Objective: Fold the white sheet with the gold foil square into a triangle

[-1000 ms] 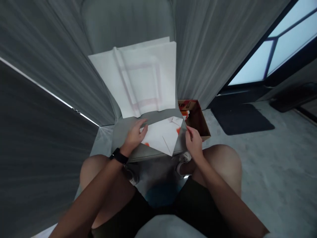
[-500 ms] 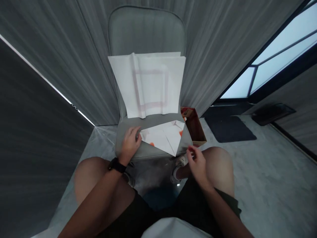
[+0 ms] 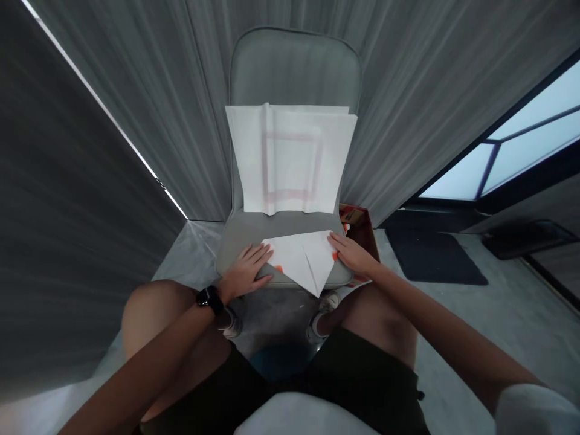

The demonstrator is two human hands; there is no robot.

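A folded sheet of white paper (image 3: 299,254) with small orange-red marks lies on the grey chair seat (image 3: 244,229), one pointed corner hanging past the front edge. My left hand (image 3: 246,270), a dark watch on its wrist, rests flat at the paper's left end with fingertips on it and thumb apart. Over on the right, my right hand (image 3: 353,252) lays its outstretched fingers on the paper's upper right corner. Whether its thumb is under the paper is hidden.
Large white sheets (image 3: 294,157) lean against the chair's backrest (image 3: 296,66). An open red-brown box (image 3: 362,232) stands on the floor right of the chair. Beyond it lies a dark mat (image 3: 435,257). Grey panelled walls (image 3: 190,121) close in behind and at left.
My right hand has moved from above my knee up onto the paper's right corner. My left hand has flattened onto the left end. The paper has turned slightly, and the view has shifted.
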